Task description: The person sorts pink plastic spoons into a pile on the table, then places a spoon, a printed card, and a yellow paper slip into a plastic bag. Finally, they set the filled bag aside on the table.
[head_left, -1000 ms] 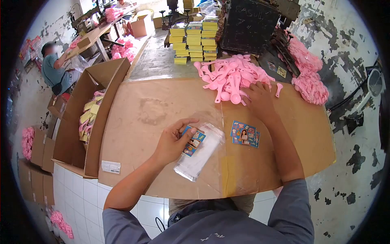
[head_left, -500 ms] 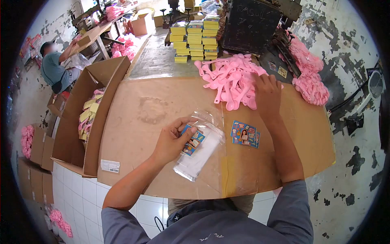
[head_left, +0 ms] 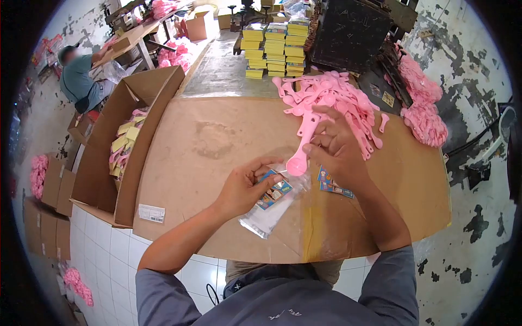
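My left hand (head_left: 246, 187) pinches a blue printed card (head_left: 274, 190) together with clear plastic bags (head_left: 266, 217) that lie beneath it. Between the fingers and thumb of my right hand (head_left: 337, 149) is a pink measuring spoon (head_left: 304, 144), its round bowl pointing down toward the mouth of the bags. Under my right wrist more blue cards (head_left: 334, 186) rest on the cardboard, partly covered. Just beyond that hand spreads a heap of pink spoons (head_left: 326, 89).
A cardboard sheet (head_left: 179, 141) covers the tabletop. At left a long carton (head_left: 136, 163) contains packed pink and yellow pieces. Yellow-edged card stacks (head_left: 276, 51) and a black metal box (head_left: 350, 35) stand behind. One person (head_left: 79, 76) sits at the far left.
My right hand has come back from the heap toward my left hand, now carrying a pink measuring spoon. My left hand still grips the card and bags.
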The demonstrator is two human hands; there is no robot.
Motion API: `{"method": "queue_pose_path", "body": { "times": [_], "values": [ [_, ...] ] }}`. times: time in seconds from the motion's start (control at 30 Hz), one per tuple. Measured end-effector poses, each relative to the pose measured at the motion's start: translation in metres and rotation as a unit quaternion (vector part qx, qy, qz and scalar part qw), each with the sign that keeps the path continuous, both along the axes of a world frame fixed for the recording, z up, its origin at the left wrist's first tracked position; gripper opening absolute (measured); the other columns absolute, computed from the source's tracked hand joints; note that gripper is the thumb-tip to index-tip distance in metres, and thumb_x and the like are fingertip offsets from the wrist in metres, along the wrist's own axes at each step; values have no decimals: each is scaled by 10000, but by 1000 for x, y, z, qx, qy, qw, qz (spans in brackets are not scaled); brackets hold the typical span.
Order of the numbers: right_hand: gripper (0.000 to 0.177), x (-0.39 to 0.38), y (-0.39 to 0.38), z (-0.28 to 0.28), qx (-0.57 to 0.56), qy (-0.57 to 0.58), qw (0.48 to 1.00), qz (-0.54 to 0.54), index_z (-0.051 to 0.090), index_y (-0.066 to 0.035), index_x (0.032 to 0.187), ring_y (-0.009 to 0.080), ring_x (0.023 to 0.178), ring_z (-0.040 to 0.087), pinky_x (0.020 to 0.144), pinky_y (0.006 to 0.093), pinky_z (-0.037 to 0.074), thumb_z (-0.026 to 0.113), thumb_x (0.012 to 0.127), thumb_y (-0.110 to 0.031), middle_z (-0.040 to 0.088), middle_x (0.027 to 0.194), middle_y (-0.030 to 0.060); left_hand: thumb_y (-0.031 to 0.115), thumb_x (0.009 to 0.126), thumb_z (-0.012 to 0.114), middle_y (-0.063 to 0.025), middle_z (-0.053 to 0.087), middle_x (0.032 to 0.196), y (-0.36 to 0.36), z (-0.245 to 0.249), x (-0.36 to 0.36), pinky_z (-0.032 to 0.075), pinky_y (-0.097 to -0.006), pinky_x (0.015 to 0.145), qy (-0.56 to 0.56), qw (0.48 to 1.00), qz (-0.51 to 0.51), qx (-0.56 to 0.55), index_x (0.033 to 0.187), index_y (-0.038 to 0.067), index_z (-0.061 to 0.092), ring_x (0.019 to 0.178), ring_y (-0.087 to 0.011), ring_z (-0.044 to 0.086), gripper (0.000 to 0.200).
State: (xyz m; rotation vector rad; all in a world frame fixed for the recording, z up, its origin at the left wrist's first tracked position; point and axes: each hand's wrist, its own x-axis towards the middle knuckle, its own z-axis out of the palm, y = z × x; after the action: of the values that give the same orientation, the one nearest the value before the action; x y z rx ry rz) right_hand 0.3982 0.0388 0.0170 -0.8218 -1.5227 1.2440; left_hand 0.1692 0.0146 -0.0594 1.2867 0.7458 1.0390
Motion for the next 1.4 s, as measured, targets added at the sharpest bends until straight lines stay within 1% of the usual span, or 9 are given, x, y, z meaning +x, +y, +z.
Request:
{"method": "queue_pose_path", "body": {
  "times": [0.13, 0.4, 0.5, 0.6, 0.83, 0.9, 1.1, 1.3, 1.4],
  "values": [
    [667, -3, -1, -10, 59, -135, 989, 7, 386, -45, 1502, 116, 924, 670, 761, 252, 529, 685, 914, 47, 618, 1073, 75, 113, 1041, 629, -54, 749, 1075, -3, 11, -8, 552, -231, 741, 86, 995, -47, -31, 1354, -3, 615, 899, -44, 661, 335],
    [589, -8, -8, -11, 13, -67, 998, -6, 426, -29, 1452, 117, 936, 669, 741, 241, 541, 677, 926, 58, 617, 1094, 74, 162, 1049, 629, -36, 755, 1003, -2, 10, -5, 535, -222, 709, 55, 996, -60, -40, 1344, 1, 632, 848, -30, 652, 336],
    [529, -11, -8, -25, 9, -51, 999, -6, 427, -37, 1452, 137, 1037, 654, 844, 278, 538, 633, 970, 37, 632, 1153, 85, 173, 1053, 625, -34, 755, 1001, 2, 1, -4, 535, -223, 713, 31, 997, -57, -31, 1340, 1, 633, 839, -32, 653, 335],
    [472, -4, 3, -44, 158, -142, 977, 23, 477, -38, 1450, 181, 1106, 639, 915, 319, 523, 621, 1000, -35, 639, 1201, 113, 183, 1055, 622, -34, 756, 1005, 6, 1, -8, 540, -226, 729, -2, 997, -56, -44, 1331, 4, 639, 841, -41, 662, 329],
    [275, -6, -3, -6, 74, -82, 990, 89, 697, -31, 1199, 215, 1229, 575, 1023, 365, 470, 673, 925, -27, 608, 1344, 111, 258, 1051, 625, -125, 754, 1128, 6, 13, -19, 552, -295, 894, -7, 988, -136, -69, 1391, 34, 592, 993, -132, 701, 408],
    [251, -12, -11, 10, 237, -226, 941, 86, 734, -56, 1129, 236, 1204, 593, 1017, 374, 475, 700, 883, -19, 633, 1309, 98, 262, 1050, 628, -128, 742, 1173, 9, 4, -20, 540, -303, 930, -26, 984, -167, -49, 1415, 34, 561, 1042, -146, 696, 436],
    [136, -10, -13, 59, 409, -287, 864, 63, 745, -80, 954, 242, 1104, 647, 944, 394, 500, 761, 820, -61, 707, 1124, 41, 163, 1016, 660, -142, 597, 1420, 3, 18, -15, 445, -363, 1106, -50, 992, -66, 96, 1493, 19, 457, 1336, -197, 551, 538],
    [104, -14, -29, 72, 368, -399, 840, -11, 732, -36, 894, 190, 784, 686, 708, 335, 536, 777, 801, -25, 705, 857, 61, 161, 947, 726, -150, 561, 1480, -10, 45, -23, 413, -377, 1138, 87, 962, -51, 255, 1498, 18, 469, 1398, -222, 511, 625],
    [111, -19, -32, 67, 274, -346, 897, -13, 718, -26, 901, 166, 738, 676, 652, 309, 522, 789, 819, -48, 691, 823, 73, 136, 958, 710, -127, 631, 1402, -17, 43, -16, 471, -337, 1064, 126, 961, -22, 246, 1474, 12, 501, 1287, -204, 604, 571]
  ]
}}
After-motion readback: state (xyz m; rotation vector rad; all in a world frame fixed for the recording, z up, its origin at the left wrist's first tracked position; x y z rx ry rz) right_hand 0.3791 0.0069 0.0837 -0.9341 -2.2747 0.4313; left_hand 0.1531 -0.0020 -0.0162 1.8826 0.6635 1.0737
